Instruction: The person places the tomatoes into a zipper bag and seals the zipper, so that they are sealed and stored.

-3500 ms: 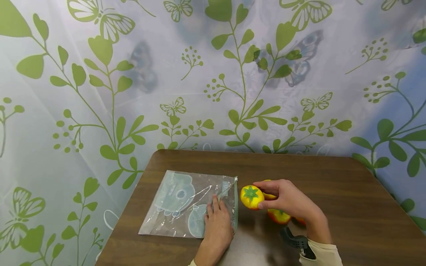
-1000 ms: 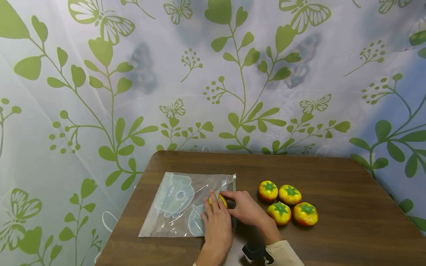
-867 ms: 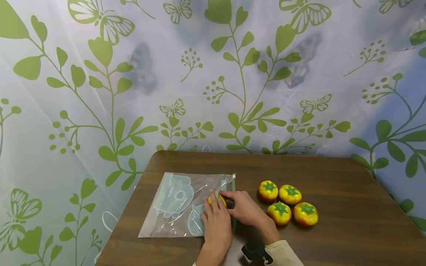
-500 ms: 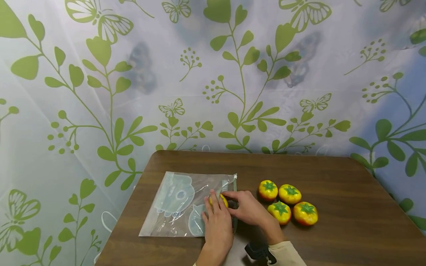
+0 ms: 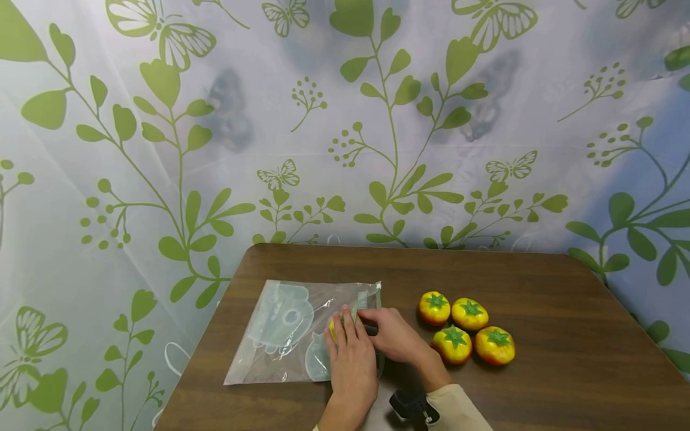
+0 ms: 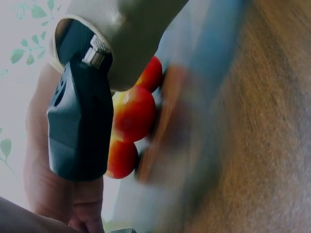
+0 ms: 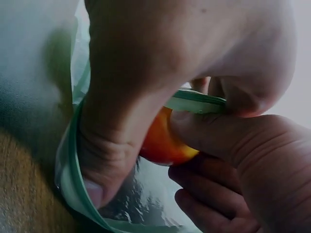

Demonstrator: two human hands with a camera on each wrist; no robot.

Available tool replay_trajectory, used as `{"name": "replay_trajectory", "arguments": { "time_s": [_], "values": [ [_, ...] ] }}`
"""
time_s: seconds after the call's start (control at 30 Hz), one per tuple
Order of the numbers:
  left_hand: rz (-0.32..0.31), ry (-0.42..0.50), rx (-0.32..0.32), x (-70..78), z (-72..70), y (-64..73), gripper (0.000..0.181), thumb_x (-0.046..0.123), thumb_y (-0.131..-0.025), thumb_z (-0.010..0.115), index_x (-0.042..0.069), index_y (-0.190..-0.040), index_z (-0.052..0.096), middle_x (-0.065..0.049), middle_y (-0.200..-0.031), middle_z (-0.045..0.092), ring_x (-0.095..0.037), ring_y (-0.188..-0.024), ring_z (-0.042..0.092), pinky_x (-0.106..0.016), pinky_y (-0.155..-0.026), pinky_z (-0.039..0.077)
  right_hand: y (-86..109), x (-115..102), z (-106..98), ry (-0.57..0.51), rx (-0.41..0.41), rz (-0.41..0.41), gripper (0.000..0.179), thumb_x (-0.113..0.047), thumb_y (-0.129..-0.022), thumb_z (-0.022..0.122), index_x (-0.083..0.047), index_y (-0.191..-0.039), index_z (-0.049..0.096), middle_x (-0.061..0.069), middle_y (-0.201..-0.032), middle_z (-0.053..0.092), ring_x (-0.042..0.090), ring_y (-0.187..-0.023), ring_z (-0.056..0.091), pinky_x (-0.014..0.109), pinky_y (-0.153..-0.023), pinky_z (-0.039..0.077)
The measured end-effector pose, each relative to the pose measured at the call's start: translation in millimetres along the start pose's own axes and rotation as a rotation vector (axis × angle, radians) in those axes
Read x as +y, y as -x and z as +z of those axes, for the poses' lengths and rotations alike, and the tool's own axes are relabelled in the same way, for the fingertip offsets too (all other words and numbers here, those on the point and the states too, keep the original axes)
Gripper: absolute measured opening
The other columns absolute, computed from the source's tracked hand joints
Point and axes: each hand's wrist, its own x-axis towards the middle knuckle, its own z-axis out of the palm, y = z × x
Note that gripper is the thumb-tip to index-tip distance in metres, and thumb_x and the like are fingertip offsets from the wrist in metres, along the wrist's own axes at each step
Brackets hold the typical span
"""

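Observation:
A clear zip bag (image 5: 253,359) with pale blue printed figures and a green-edged mouth lies flat on the table. My left hand (image 5: 353,365) holds its mouth apart, fingers extended over the top sheet. In the right wrist view, the left thumb reaches inside to the lower rim. My right hand (image 5: 400,336) is at the mouth, pinching a yellow-red toy persimmon (image 7: 167,141) between thumb and fingers. That fruit is inside the bag's opening, partly covered by my left fingers. Several more toy persimmons (image 5: 454,345) with green star-shaped caps stand to the right.
The brown table (image 5: 566,311) extends right of the fruit, its back edge close to a patterned curtain (image 5: 302,108). A black wrist camera (image 6: 80,126) on the right arm hangs near the table's front. A white cord loop (image 5: 175,359) shows beyond the left edge.
My right hand has carried the toy persimmon left from the group into the bag's mouth. Over the last half second the fruit has slid further left under my left fingers.

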Motion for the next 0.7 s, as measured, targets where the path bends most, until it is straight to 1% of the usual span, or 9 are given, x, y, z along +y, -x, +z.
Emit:
{"name": "replay_trajectory", "arguments": {
  "time_s": [0.07,0.13,0.2,0.27,0.33,0.43,0.53,0.6,0.7],
  "values": [
    [0.001,0.004,0.000,0.3,0.1,0.0,0.078,-0.003,-0.088,0.082,-0.007,-0.158,0.049,-0.027,-0.173,0.040,-0.046,-0.161,0.038,-0.065,-0.126,0.036,-2.0,-0.2,2.2,-0.003,0.011,-0.003,0.021,-0.020,-0.095,0.083,-0.020,-0.116,0.081,-0.005,-0.118,0.083,0.019,-0.115,0.077,0.050,-0.104,0.061],
    [0.000,0.007,0.000,0.3,0.5,-0.2,0.078,-0.004,-0.087,0.082,-0.007,-0.158,0.049,-0.027,-0.172,0.040,-0.047,-0.161,0.037,-0.065,-0.126,0.036,-4.0,-0.3,4.6,-0.008,0.025,-0.004,0.013,-0.018,-0.095,0.083,-0.023,-0.107,0.080,-0.010,-0.109,0.082,0.013,-0.105,0.077,0.044,-0.099,0.062],
    [-0.003,0.010,0.006,0.5,1.2,-0.5,0.073,-0.004,-0.090,0.078,-0.007,-0.158,0.049,-0.027,-0.172,0.040,-0.047,-0.161,0.037,-0.064,-0.126,0.036,-6.0,1.2,8.0,-0.026,0.041,0.000,0.011,-0.017,-0.093,0.084,-0.024,-0.101,0.078,-0.013,-0.101,0.079,0.009,-0.095,0.073,0.038,-0.092,0.061],
    [-0.005,0.014,0.010,0.8,0.9,-0.7,0.069,-0.005,-0.093,0.074,-0.007,-0.158,0.049,-0.027,-0.172,0.040,-0.047,-0.161,0.037,-0.064,-0.126,0.037,-8.5,3.1,11.9,-0.059,0.058,0.006,0.012,-0.015,-0.092,0.084,-0.024,-0.098,0.078,-0.014,-0.095,0.076,0.006,-0.087,0.068,0.033,-0.086,0.058],
    [-0.006,0.008,0.016,0.8,1.0,-1.3,0.065,-0.004,-0.097,0.070,-0.007,-0.158,0.049,-0.027,-0.172,0.040,-0.046,-0.161,0.037,-0.063,-0.126,0.037,-10.8,4.8,15.6,-0.096,0.072,0.014,0.013,-0.014,-0.091,0.084,-0.023,-0.098,0.078,-0.015,-0.091,0.074,0.005,-0.083,0.063,0.030,-0.083,0.055],
    [-0.006,0.005,0.015,0.6,0.8,-1.7,0.067,-0.005,-0.095,0.071,-0.007,-0.159,0.048,-0.028,-0.172,0.040,-0.047,-0.161,0.037,-0.063,-0.126,0.037,-12.2,5.9,17.7,-0.111,0.075,0.019,0.013,-0.013,-0.091,0.084,-0.022,-0.098,0.078,-0.013,-0.091,0.073,0.007,-0.083,0.062,0.031,-0.083,0.055],
    [-0.006,0.004,0.001,0.1,1.6,-2.0,0.071,-0.005,-0.094,0.074,-0.007,-0.159,0.048,-0.028,-0.172,0.039,-0.046,-0.161,0.037,-0.063,-0.127,0.036,-9.3,5.7,13.2,-0.075,0.053,0.019,0.014,-0.016,-0.093,0.084,-0.021,-0.106,0.080,-0.010,-0.099,0.077,0.011,-0.090,0.069,0.037,-0.091,0.059],
    [-0.007,0.002,-0.009,-0.2,2.0,-2.2,0.071,-0.005,-0.094,0.074,-0.007,-0.159,0.048,-0.027,-0.173,0.039,-0.046,-0.162,0.036,-0.063,-0.127,0.036,-5.0,5.2,6.2,-0.078,0.029,0.015,0.023,-0.018,-0.094,0.085,-0.016,-0.116,0.082,-0.004,-0.112,0.082,0.018,-0.101,0.076,0.043,-0.098,0.062],
    [-0.008,-0.008,-0.023,-0.1,0.7,-2.2,0.066,-0.002,-0.097,0.072,-0.007,-0.159,0.049,-0.027,-0.173,0.038,-0.046,-0.162,0.036,-0.063,-0.127,0.035,3.4,4.0,-7.3,-0.123,-0.014,0.027,0.043,-0.021,-0.096,0.085,-0.011,-0.137,0.077,0.004,-0.134,0.079,0.026,-0.122,0.077,0.051,-0.107,0.059]
  ]
}}
